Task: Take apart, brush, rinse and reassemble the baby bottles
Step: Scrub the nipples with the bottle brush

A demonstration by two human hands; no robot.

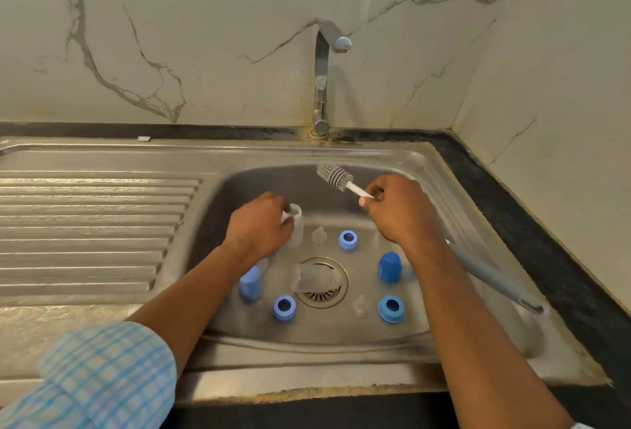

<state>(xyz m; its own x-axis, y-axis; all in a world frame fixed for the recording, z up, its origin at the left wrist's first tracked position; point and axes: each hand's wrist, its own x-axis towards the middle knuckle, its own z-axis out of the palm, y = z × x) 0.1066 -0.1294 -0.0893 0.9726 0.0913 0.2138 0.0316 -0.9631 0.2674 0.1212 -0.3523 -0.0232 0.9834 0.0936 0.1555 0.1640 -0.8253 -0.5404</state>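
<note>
Brushed stainless sink (pixel 426 169), dull sheen, ribbed drainboard (pixel 85 234) at left edge. Glossy chrome tap (pixel 322 77). Polished marble-look wall (pixel 170 36). Speckled dark stone counter (pixel 546 224) along right edge. Bottle (pixel 296 224) clear plastic; screw rings (pixel 348 240) matt blue plastic. Brush (pixel 336 177) ribbed grey silicone.

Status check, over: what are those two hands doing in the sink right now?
Left hand grips a clear bottle. Right hand holds the brush, raised, outside the bottle. Blue rings and caps loose in the sink. Nothing in the way.
</note>
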